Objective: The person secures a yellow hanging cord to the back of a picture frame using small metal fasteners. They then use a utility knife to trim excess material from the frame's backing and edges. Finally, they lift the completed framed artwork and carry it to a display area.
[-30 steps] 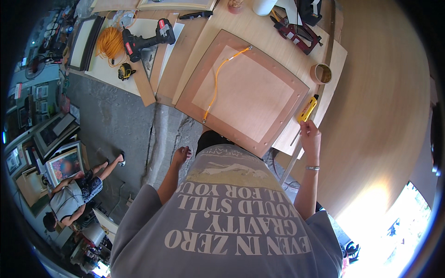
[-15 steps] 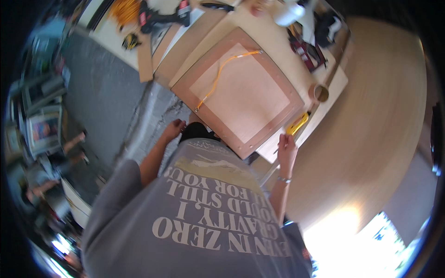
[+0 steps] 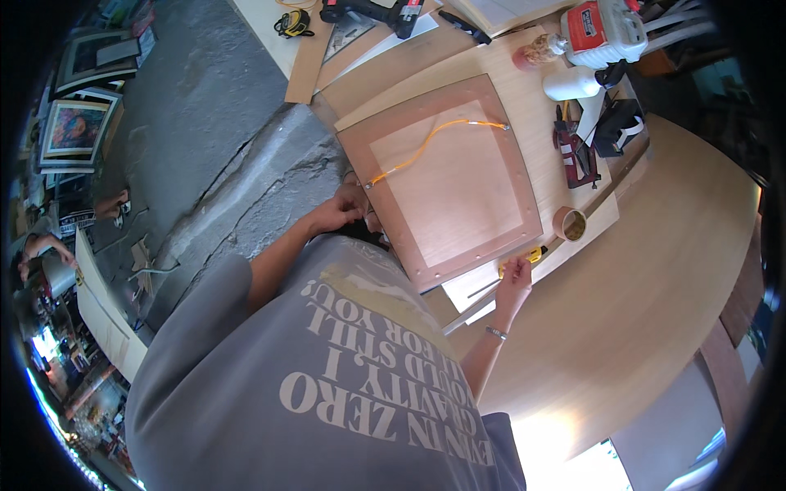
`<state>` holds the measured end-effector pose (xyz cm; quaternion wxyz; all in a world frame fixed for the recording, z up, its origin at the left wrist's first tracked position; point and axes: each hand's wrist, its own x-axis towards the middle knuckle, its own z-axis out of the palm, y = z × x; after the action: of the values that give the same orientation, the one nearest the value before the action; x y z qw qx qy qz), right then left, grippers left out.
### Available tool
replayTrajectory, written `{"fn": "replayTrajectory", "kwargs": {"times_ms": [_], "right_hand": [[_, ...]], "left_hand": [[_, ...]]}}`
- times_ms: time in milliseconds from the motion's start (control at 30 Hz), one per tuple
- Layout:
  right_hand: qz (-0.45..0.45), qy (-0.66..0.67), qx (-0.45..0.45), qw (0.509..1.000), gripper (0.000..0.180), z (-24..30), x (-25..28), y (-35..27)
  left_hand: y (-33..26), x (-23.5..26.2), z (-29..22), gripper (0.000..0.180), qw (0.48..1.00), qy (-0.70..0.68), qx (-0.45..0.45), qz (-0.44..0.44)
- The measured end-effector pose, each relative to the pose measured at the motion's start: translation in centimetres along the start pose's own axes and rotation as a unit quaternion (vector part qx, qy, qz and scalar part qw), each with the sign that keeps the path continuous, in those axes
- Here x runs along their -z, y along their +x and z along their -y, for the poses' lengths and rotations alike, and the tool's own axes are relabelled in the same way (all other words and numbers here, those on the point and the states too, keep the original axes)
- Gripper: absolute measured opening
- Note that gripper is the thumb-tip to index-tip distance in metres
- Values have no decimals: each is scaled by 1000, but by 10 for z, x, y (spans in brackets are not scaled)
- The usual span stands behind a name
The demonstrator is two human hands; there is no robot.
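While both hands (image 3: 340, 211) stay at the near edge of one framed panel (image 3: 446, 182), the scene counts out like this:

Panel: one square wooden frame back, reddish border around a paler centre, lying flat on the workbench (image 3: 655, 270).
Hanging wire: one orange wire (image 3: 430, 143) strung across the panel's upper half, sagging between two fixing points.
Left hand: at the panel's near left corner, fingers curled close together against the edge; what they pinch, if anything, I cannot tell.
Right hand (image 3: 516, 282): at the near right corner, fingers closed narrowly around one yellow tool (image 3: 528, 256) just beside the panel's edge.
Tape: one brown roll (image 3: 570, 222) standing right of the panel, near the yellow tool.
Bottles: two, one large white jug with a red label (image 3: 602, 29) and one smaller white bottle (image 3: 573, 82).
Drill: one dark cordless drill (image 3: 372, 10) at the far edge.
Tape measure: one, yellow and black (image 3: 293, 23).
Pictures: two framed ones (image 3: 75, 127) leaning on the floor to the left.
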<state>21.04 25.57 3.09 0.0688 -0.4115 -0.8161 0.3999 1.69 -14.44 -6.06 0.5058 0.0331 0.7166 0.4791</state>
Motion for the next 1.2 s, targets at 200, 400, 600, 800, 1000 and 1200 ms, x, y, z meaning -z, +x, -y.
{"fn": "replayTrajectory", "kwargs": {"times_ms": [200,400,600,800,1000,1200], "right_hand": [[-33,-5,13,999,27,11,2,25],[-179,-334,77,922,37,-16,57,99],[-146,-371,139,907,27,-39,66,136],[-225,-128,167,951,14,-21,64,111],[-87,139,141,976,12,31,39,29],[-39,244,214,945,21,85,19,-36]], "left_hand": [[2,-15,-10,34,997,57,-55,-15],[-14,12,-3,39,990,133,35,-7],[-36,31,-34,34,986,146,67,37],[-55,19,-64,34,995,85,40,22],[-48,-19,-112,21,996,-7,-39,79],[-28,-72,-189,41,972,-19,-202,119]]}}
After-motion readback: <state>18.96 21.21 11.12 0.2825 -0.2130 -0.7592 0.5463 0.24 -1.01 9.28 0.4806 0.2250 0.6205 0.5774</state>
